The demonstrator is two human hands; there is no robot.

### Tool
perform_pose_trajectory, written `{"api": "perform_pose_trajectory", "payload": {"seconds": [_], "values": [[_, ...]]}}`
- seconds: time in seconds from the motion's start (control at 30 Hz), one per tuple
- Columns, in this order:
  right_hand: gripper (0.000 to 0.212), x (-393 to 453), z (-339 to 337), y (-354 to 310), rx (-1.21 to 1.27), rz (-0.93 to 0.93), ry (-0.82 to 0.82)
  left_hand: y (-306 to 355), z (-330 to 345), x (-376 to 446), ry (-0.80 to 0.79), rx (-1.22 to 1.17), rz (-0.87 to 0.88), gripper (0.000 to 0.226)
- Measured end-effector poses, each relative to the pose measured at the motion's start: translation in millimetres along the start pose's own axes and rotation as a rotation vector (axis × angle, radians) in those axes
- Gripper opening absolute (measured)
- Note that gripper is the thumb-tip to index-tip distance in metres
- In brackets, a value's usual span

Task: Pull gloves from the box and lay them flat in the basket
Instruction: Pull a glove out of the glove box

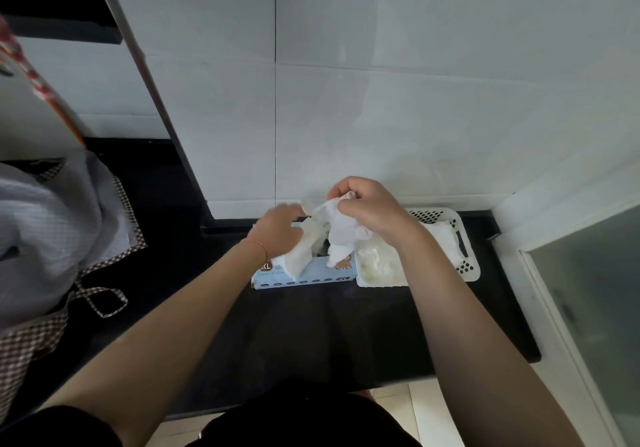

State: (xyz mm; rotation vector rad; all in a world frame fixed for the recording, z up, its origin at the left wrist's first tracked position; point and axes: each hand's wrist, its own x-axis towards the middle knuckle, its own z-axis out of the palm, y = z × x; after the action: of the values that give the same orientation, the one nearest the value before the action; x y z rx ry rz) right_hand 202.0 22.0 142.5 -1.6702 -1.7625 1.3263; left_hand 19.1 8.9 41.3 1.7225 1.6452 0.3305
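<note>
Head view shows both hands above the glove box (304, 275), which lies on a dark counter (311, 325); the right hand (370, 211) pinches the upper edge of a white glove (341, 235) that hangs over the box opening; the left hand (277, 226) holds a second limp glove (301, 256) just left of it, fingers curled on it. I judge the step is separating and spreading one glove; it is better to keep the edge taut and carry it to the white basket (467, 266), touching the box on its right, where gloves already lie. Behind the box stands a pale tiled wall (381, 100); far left of the box lies a checked cloth (52, 238).
</note>
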Motion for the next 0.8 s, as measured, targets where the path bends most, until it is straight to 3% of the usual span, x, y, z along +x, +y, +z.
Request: {"api": "perform_pose_trajectory", "payload": {"seconds": [0.07,0.13,0.2,0.27,0.3,0.47,0.6,0.8], "values": [[0.026,-0.7,-3.6,-2.0,-0.039,-0.036,-0.024,12.9,-23.3,-0.8,0.083,-0.198,0.124,0.064],[0.027,-0.6,-6.5,-5.9,-0.031,-0.066,-0.019,29.6,-42.0,-7.0,-0.088,-0.275,0.220,0.076],[0.027,0.2,-10.8,-7.8,0.032,-0.077,0.018,41.3,-47.2,-8.0,-0.238,-0.284,0.182,0.053],[0.025,1.9,-16.3,-7.0,0.079,-0.077,0.103,44.7,-44.3,-4.1,-0.159,-0.290,0.129,0.020],[0.024,3.0,-19.5,-5.1,0.086,-0.073,0.157,45.4,-42.8,-3.7,-0.105,-0.302,0.111,0.014],[0.007,3.5,-33.4,11.0,0.167,-0.017,0.341,43.6,-32.0,-8.0,-0.079,-0.481,0.023,0.030],[0.018,1.1,-39.9,24.0,0.193,0.002,0.425,45.1,-19.5,-9.0,-0.112,-0.566,0.006,0.029],[0.013,0.1,-54.7,45.7,0.191,0.016,0.451,58.3,-4.8,-4.0,-0.201,-0.836,0.015,0.026]]}}
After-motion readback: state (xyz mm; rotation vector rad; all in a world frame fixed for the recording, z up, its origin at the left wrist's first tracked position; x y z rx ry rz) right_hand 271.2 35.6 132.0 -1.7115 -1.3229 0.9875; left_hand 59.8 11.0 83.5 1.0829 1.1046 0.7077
